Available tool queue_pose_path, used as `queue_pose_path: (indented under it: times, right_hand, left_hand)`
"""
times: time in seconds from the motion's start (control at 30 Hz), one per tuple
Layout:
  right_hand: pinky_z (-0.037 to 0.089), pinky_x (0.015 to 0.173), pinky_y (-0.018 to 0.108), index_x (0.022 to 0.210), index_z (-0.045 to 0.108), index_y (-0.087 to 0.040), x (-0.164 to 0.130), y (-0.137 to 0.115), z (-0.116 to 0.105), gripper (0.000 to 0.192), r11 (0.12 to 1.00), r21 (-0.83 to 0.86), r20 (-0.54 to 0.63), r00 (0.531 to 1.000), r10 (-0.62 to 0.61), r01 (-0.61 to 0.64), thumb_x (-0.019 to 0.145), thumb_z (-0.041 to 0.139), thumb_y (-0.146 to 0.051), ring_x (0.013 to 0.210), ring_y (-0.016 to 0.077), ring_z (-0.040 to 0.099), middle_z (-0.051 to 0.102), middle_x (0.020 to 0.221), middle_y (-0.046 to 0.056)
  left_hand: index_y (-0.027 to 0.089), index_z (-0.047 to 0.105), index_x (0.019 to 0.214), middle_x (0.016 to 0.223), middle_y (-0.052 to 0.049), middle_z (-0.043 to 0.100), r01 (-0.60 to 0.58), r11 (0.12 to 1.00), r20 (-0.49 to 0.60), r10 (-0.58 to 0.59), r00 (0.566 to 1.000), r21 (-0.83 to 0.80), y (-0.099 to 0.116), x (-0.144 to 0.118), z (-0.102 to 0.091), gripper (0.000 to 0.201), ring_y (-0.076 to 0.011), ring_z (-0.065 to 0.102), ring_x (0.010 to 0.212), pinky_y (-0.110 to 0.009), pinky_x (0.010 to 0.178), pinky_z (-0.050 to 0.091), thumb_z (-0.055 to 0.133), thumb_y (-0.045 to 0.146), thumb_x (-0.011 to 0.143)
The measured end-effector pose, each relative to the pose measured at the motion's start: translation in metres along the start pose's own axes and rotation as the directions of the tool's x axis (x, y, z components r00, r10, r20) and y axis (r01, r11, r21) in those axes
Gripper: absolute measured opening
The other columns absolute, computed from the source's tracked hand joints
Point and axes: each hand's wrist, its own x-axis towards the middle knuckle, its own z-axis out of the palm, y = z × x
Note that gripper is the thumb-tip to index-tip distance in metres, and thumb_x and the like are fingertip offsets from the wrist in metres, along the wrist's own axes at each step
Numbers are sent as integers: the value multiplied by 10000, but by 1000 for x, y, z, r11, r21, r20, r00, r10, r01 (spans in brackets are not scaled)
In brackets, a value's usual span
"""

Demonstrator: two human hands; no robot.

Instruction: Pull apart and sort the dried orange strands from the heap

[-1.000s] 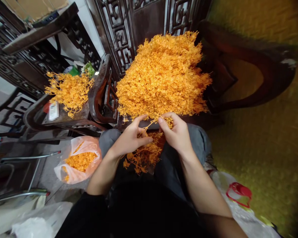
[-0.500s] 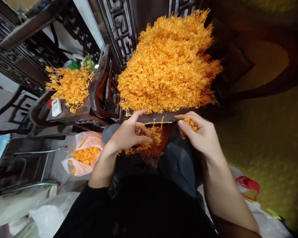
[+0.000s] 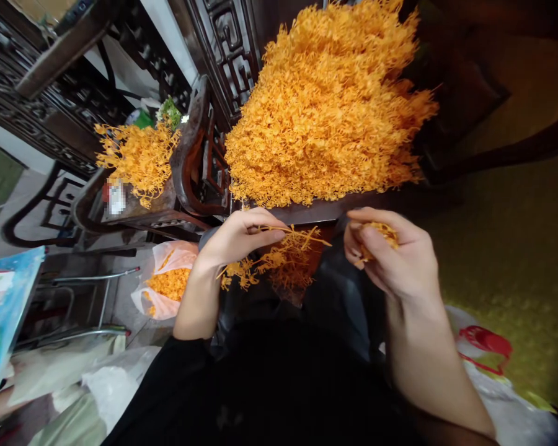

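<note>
A: Head view. Left hand [image 3: 235, 238] pinching a thin, branchy orange sprig bunch [image 3: 279, 260], fingers curled shut around the stems, over the dark-trousered lap [image 3: 335, 297].

B: And the right hand [image 3: 390, 257]?

A: Closed loosely around a small orange tuft [image 3: 376, 232], thumb pressed on top. Just beside the sprig bunch, not touching it.

B: Much done so far?

A: Hard to tell. Looks like a small part. A little orange heap inside a thin pink plastic bag [image 3: 167, 285] down on the floor, left of the knees. Another small orange sprig pile [image 3: 139, 158] on a dark carved wooden side table [image 3: 134, 210], farther left.

B: And left to do?

A: Plenty, by the look of it. A big fluffy orange mound of sprigs [image 3: 328, 105] on the dark wooden seat [image 3: 316, 212] right ahead, far bigger than the bag's heap and the side pile together.

B: Look of the sprig bunch?

A: Bright orange, thin like little twigs, with tiny curly tips. Hanging loose and tangled under the left hand, some ends poking out to the right. Light and springy, probably.

B: Anything else around?

A: A white plastic bag with red handles [image 3: 486, 344] low on the right, and a yellow-green floor [image 3: 516, 266].
</note>
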Motion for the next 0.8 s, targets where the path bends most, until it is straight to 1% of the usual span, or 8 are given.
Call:
queue_pose_path:
  times: [0.13, 0.23, 0.33, 0.4, 0.5, 0.57, 0.7, 0.8]
  right_hand:
    - [283, 315, 193, 609, 606, -197, -1, -6, 8, 582, 975, 211, 10, 998, 66, -67, 796, 724, -735, 466, 79, 399, 383, 668, -15]
    - [349, 318, 218, 562, 559, -184, -10, -1, 18, 593, 963, 217, 50, 987, 151, -158, 866, 691, -676, 471, 81, 415, 383, 689, -9]
    - [326, 338, 230, 698, 684, -192, -19, 8, 34, 420, 979, 89, 120, 978, 171, -182, 907, 710, -555, 466, 78, 432, 487, 738, 7]
    - [415, 451, 255, 949, 772, -211, -20, 13, 48, 279, 984, -147, 167, 978, 123, -98, 958, 673, -472, 535, 107, 525, 588, 773, 21]
    - [508, 727, 323, 1392, 640, -187, -12, 19, 69, 457, 831, -548, 239, 970, 41, 100, 970, 670, -359, 762, 187, 662, 713, 885, 50]
    - [489, 793, 332, 1384, 628, -153, -4, 24, 79, 420, 721, -666, 282, 960, 7, 190, 994, 625, -310, 833, 209, 681, 735, 931, 66]
    - [425, 739, 301, 1032, 734, -170, 13, 28, 78, 291, 540, -774, 355, 933, -61, 330, 1066, 471, -291, 810, 185, 644, 694, 899, 67]
    - [361, 668, 305, 1037, 754, -176, 26, 20, 61, 334, 333, -841, 420, 902, -98, 427, 1068, 446, -302, 739, 172, 590, 645, 852, 66]
  left_hand:
    - [160, 761, 911, 811, -69, 721, 123, 956, -77, -148, 986, -266, -2, 3, 2, 280, -54, 427, 494, -213, 453, 286, 712, 436, 923]
    - [164, 701, 923, 752, -12, 648, 32, 831, -236, -194, 952, -556, -2, 9, 4, 328, -20, 297, 436, -190, 408, 216, 748, 487, 888]
    - [168, 659, 912, 698, 41, 537, -98, 719, -383, -244, 891, -688, 0, 16, 5, 298, -5, 264, 425, -158, 398, 217, 751, 450, 898]
    - [168, 633, 894, 676, 55, 484, -152, 664, -426, -273, 863, -732, 4, 21, 8, 278, -2, 258, 414, -148, 391, 214, 706, 432, 939]
    - [167, 605, 854, 632, 69, 404, -228, 575, -445, -272, 853, -786, 10, 23, 17, 282, -8, 245, 395, -148, 387, 222, 615, 406, 1004]
    - [172, 595, 825, 611, 73, 365, -288, 533, -474, -252, 844, -796, 13, 20, 23, 300, -15, 240, 384, -155, 393, 255, 576, 397, 1024]
    - [187, 614, 743, 611, 37, 457, -313, 654, -527, -156, 835, -689, 9, -8, 14, 469, -62, 427, 437, -244, 545, 503, 545, 579, 992]
    - [188, 643, 633, 646, -37, 588, -299, 788, -531, -42, 846, -539, -4, -42, -17, 722, -162, 619, 614, -453, 834, 604, 426, 821, 904]
